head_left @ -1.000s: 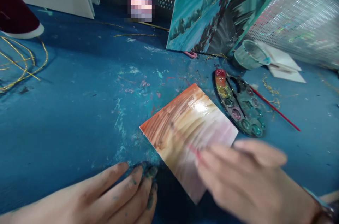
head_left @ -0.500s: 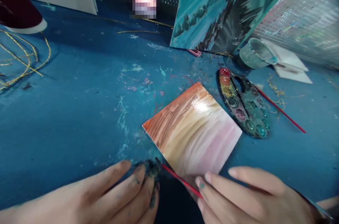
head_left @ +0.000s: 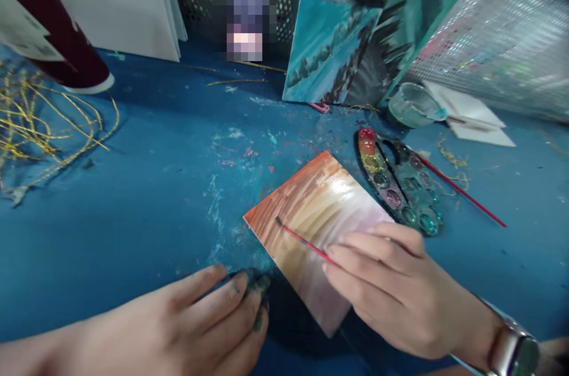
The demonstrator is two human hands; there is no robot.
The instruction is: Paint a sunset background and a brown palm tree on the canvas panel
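Note:
My right hand (head_left: pixel 391 287) pinches a thin red paintbrush (head_left: pixel 306 242), with its dark bristles over the brown part of a small square canvas (head_left: pixel 302 204). Glossy curved bands of orange-brown, tan, white and pale pink cover the canvas, which lies turned cornerwise on the table. The right fingers hide its right part. To the left of the lower edge, my left hand (head_left: pixel 195 319) rests with its fingers extended, dark paint on the fingertips and no object visible in it. Just beyond the canvas sits an oval paint palette (head_left: pixel 409 185) with a dark brush across it.
A second red brush (head_left: pixel 466 195) leans off the palette. Behind it stand a cloudy water cup (head_left: pixel 411 106) and white folded pieces (head_left: pixel 480 121). A teal painted canvas (head_left: pixel 320 50) leans at the back. Gold cord (head_left: pixel 48 127) and a maroon bottle (head_left: pixel 66 38) occupy the left.
My right hand has moved up and over the canvas, carrying the brush from its lower edge to the brown area. The left hand stays nearly still. The view has shifted slightly.

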